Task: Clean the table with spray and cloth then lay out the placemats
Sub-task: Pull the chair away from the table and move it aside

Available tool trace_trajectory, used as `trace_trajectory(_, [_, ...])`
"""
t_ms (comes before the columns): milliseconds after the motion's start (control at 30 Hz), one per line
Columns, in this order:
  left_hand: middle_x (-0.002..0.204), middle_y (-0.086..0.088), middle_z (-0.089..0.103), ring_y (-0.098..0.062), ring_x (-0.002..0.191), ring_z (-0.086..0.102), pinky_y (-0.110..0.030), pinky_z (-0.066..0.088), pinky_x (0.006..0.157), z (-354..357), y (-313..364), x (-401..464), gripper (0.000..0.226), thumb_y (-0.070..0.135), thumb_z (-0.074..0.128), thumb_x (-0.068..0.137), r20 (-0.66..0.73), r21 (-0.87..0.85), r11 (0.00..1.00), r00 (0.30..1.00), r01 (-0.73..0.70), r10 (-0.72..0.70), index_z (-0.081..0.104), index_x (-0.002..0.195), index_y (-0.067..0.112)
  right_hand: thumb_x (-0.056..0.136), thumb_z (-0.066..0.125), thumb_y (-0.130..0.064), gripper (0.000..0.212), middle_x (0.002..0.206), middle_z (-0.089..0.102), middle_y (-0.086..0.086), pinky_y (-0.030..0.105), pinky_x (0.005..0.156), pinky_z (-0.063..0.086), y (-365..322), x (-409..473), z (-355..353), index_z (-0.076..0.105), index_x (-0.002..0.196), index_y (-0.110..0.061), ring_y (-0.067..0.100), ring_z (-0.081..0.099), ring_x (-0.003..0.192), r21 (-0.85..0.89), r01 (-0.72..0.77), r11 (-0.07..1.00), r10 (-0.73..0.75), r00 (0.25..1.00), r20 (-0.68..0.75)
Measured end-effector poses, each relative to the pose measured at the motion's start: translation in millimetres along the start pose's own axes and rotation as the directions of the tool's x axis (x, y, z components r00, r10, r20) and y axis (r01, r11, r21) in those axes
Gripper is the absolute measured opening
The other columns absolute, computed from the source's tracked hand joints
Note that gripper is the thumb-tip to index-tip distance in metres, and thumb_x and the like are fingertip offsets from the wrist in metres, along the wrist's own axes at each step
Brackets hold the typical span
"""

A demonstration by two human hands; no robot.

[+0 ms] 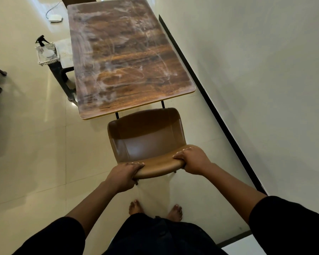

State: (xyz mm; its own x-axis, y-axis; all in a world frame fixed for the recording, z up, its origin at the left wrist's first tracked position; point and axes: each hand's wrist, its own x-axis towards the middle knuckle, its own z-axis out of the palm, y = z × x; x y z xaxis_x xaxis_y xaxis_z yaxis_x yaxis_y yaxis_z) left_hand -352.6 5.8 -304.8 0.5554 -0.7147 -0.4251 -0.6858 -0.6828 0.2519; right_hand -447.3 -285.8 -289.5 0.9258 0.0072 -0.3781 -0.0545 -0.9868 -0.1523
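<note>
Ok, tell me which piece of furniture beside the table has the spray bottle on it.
The small stool at the table's left side: a white basket on it holds the spray bottle. The brown chair, gripped by the left hand and right hand, carries nothing.

A glossy cream tiled floor (35, 144) reflects soft light. A plain pale wall (256, 70) rises at three o'clock, edged by a dark skirting strip (210, 105). A brown padded chair (145, 137) stands at six o'clock. At nine o'clock stands a dark-legged stool (64, 57); a white device (54, 17) lies on the floor at eleven o'clock.
</note>
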Motion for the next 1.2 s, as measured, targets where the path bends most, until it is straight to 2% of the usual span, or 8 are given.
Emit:
trace_trajectory(167, [0.157,0.001,0.055,-0.019,0.131,0.059,-0.034,0.05,0.106,-14,-7,9,0.079,0.039,0.076,0.095,0.195,-0.166,0.986,0.98,-0.007,0.039,0.04,0.164,0.029,0.082,0.078,-0.031,0.062,0.138,0.066,-0.01,0.039,0.114,0.037,0,3,-3,0.06,0.142,-0.039,0.017,0.055,0.131,0.145,-0.079,0.986,0.066,0.994,0.092])
trace_trajectory(267, [0.15,0.005,0.056,-0.015,0.123,0.061,-0.034,0.055,0.104,-26,-11,15,0.071,0.04,0.078,0.095,0.226,-0.316,0.948,0.969,-0.026,0.102,0.048,0.159,0.03,0.088,0.079,-0.027,0.06,0.146,0.058,-0.005,0.036,0.112,0.036,-1,-4,-16,0.06,0.145,-0.034,0.02,0.046,0.138,0.346,-0.154,0.926,0.108,0.983,0.148])
trace_trajectory(400, [0.139,0.012,0.064,-0.011,0.125,0.065,-0.035,0.061,0.099,-43,-1,26,0.048,0.036,0.071,0.102,0.136,-0.6,0.8,0.984,-0.013,0.118,0.059,0.149,0.033,0.098,0.07,-0.024,0.038,0.137,0.065,0.0,0.033,0.102,0.054,-1,-19,-33,0.067,0.136,-0.027,0.016,0.061,0.126,0.74,-0.197,0.643,0.215,0.974,0.073])
trace_trajectory(533, [0.132,0.013,0.071,-0.005,0.118,0.068,-0.042,0.06,0.104,-56,20,39,0.035,0.031,0.066,0.106,0.023,-0.643,0.762,0.993,-0.075,0.117,0.068,0.141,0.033,0.099,0.069,-0.027,0.021,0.119,0.073,-0.007,0.028,0.093,0.056,6,-34,-41,0.075,0.119,-0.03,0.009,0.068,0.112,0.9,-0.162,0.405,0.446,0.894,-0.04])
trace_trajectory(700, [0.129,0.016,0.073,-0.005,0.118,0.068,-0.038,0.058,0.104,-73,64,59,0.03,0.031,0.065,0.107,-0.016,-0.654,0.748,0.991,-0.111,0.133,0.071,0.136,0.034,0.101,0.066,-0.019,0.018,0.103,0.079,0.0,0.028,0.082,0.058,34,-63,-53,0.075,0.116,-0.02,0.013,0.076,0.096,0.974,-0.06,0.218,0.54,0.838,-0.07])
trace_trajectory(800, [0.128,0.014,0.074,-0.004,0.117,0.069,-0.034,0.057,0.102,-81,96,75,0.03,0.03,0.065,0.107,-0.041,-0.626,0.768,0.989,-0.134,0.139,0.071,0.136,0.033,0.102,0.064,-0.019,0.017,0.102,0.08,-0.001,0.036,0.087,0.058,66,-78,-52,0.075,0.115,-0.019,0.015,0.076,0.097,0.981,-0.051,0.189,0.57,0.819,-0.068])
trace_trajectory(933, [0.126,0.014,0.075,-0.002,0.116,0.07,-0.03,0.058,0.1,-91,151,114,0.029,0.028,0.064,0.107,-0.092,-0.661,0.731,0.985,-0.171,0.147,0.073,0.135,0.029,0.102,0.064,-0.019,0.015,0.099,0.08,-0.001,0.038,0.087,0.058,128,-90,-55,0.076,0.111,-0.017,0.017,0.076,0.096,0.985,-0.044,0.165,0.618,0.783,-0.069])
trace_trajectory(1200, [0.122,0.015,0.078,0.0,0.117,0.071,-0.038,0.059,0.105,-96,270,190,0.024,0.031,0.067,0.106,-0.112,-0.757,0.643,0.992,-0.119,0.051,0.075,0.127,0.033,0.101,0.064,-0.021,0.015,0.095,0.08,0.0,0.038,0.087,0.058,252,-123,-70,0.077,0.106,-0.014,0.02,0.076,0.094,0.993,-0.025,0.118,0.636,0.769,-0.056])
